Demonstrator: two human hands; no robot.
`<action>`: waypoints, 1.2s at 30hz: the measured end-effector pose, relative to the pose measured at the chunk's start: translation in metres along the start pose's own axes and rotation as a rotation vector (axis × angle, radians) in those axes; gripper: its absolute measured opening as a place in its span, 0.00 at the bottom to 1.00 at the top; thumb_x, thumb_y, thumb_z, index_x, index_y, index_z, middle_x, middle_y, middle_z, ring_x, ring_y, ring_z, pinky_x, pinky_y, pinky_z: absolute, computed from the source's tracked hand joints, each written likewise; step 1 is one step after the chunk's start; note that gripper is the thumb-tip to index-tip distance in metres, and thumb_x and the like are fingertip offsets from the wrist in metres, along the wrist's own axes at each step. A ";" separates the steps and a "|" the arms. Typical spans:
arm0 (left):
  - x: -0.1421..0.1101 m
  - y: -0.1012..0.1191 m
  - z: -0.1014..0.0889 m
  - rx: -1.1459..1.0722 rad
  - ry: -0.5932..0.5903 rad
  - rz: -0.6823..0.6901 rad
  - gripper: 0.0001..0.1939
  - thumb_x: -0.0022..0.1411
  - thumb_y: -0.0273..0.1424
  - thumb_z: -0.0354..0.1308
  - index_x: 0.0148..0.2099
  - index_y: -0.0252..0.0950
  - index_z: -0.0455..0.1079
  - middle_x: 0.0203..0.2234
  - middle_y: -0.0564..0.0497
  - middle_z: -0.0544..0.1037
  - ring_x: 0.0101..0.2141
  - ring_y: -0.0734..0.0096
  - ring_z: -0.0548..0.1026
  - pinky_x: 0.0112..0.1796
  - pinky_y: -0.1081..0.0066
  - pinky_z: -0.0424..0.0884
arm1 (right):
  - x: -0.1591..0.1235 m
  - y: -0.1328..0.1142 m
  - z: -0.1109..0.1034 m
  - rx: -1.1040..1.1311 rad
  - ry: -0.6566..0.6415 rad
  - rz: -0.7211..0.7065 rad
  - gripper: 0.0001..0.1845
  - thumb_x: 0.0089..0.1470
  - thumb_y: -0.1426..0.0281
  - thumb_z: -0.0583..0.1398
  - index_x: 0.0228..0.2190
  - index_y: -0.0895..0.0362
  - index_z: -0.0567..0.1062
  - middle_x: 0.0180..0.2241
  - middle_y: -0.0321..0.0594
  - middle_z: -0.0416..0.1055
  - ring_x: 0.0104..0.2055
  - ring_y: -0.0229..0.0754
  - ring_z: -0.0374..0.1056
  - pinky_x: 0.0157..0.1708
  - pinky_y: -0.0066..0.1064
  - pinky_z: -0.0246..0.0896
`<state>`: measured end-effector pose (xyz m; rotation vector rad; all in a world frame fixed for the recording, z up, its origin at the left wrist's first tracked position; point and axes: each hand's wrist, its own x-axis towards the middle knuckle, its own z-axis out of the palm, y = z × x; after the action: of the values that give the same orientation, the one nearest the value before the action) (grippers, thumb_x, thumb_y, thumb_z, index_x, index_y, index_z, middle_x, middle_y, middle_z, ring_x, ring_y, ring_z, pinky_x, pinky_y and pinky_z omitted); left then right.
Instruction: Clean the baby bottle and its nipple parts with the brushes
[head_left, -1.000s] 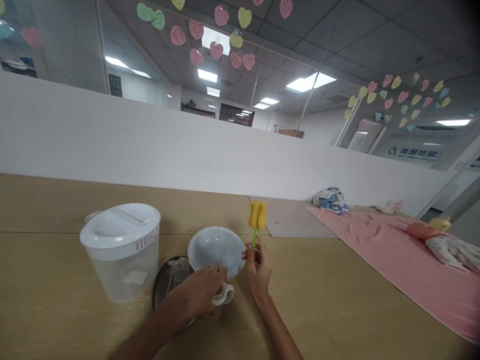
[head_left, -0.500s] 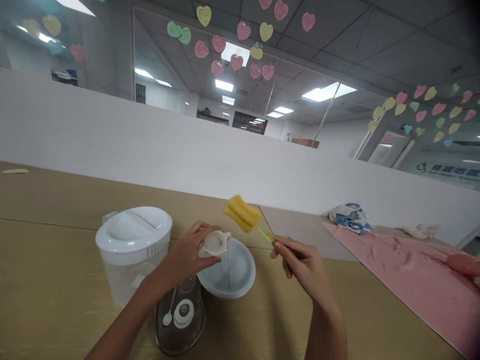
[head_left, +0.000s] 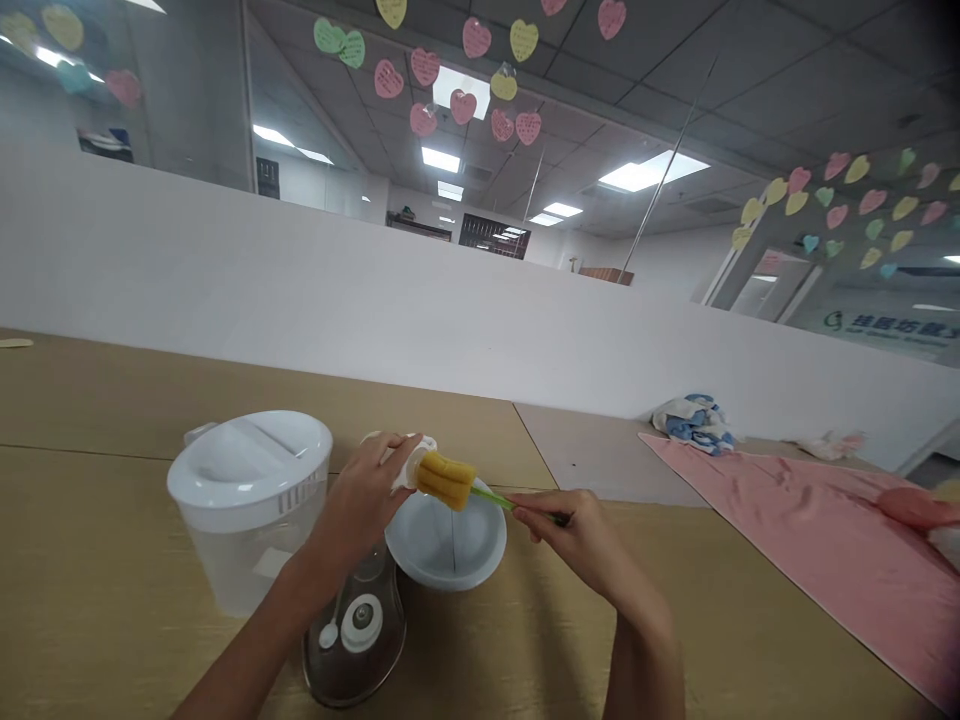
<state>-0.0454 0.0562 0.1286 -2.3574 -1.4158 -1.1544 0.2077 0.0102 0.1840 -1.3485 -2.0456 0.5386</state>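
A sponge bottle brush (head_left: 446, 480) is held level above a white bowl (head_left: 450, 550), its yellow sponge head pressed against a white plastic piece (head_left: 415, 447); whether the sponge enters the piece cannot be told. The piece is gripped in the left hand (head_left: 360, 500), whose fingers are curled around it and pressed together. The brush's green handle (head_left: 495, 499) is pinched near its end between the thumb and fingers of the right hand (head_left: 577, 530).

The bowl is placed on a light wooden table (head_left: 112, 560), beneath both hands and not touched by either. Just left of it, a dark oval tray (head_left: 352, 670) is partly covered by the left forearm, and a round white fitting (head_left: 362, 622) is seen on it. A clear plastic jug (head_left: 240, 560) with a white lid (head_left: 247, 460) is standing further left, beside the left hand.

To the right, a pink cloth (head_left: 787, 540) is spread over the surface — a blue-and-white bundle of fabric (head_left: 694, 425) is lying at its far edge. Paper hearts (head_left: 463, 106) are fixed to the glass partition beyond.
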 end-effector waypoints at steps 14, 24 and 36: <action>0.004 0.016 0.035 -0.055 -0.127 0.089 0.27 0.55 0.20 0.55 0.56 0.43 0.58 0.44 0.48 0.67 0.47 0.63 0.66 0.48 0.62 0.65 | 0.023 -0.007 0.043 -0.345 0.049 -0.034 0.15 0.56 0.69 0.52 0.29 0.53 0.79 0.19 0.36 0.70 0.19 0.34 0.57 0.21 0.27 0.43; 0.004 0.010 0.046 0.071 -0.121 0.114 0.27 0.54 0.17 0.53 0.54 0.43 0.63 0.46 0.47 0.68 0.48 0.62 0.65 0.50 0.61 0.62 | 0.005 0.004 0.008 -0.195 -0.053 0.056 0.16 0.53 0.66 0.52 0.25 0.55 0.79 0.16 0.33 0.67 0.19 0.34 0.58 0.22 0.25 0.48; 0.002 0.012 0.048 -0.220 -0.170 -0.148 0.23 0.56 0.30 0.56 0.54 0.38 0.59 0.46 0.46 0.68 0.46 0.63 0.68 0.48 0.62 0.65 | 0.014 0.072 -0.009 -0.599 0.033 0.528 0.15 0.56 0.69 0.50 0.35 0.59 0.76 0.33 0.47 0.75 0.36 0.44 0.70 0.29 0.27 0.53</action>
<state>-0.0101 0.0750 0.0999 -2.5923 -1.6189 -1.2297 0.2583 0.0514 0.1487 -2.2605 -1.8863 0.1005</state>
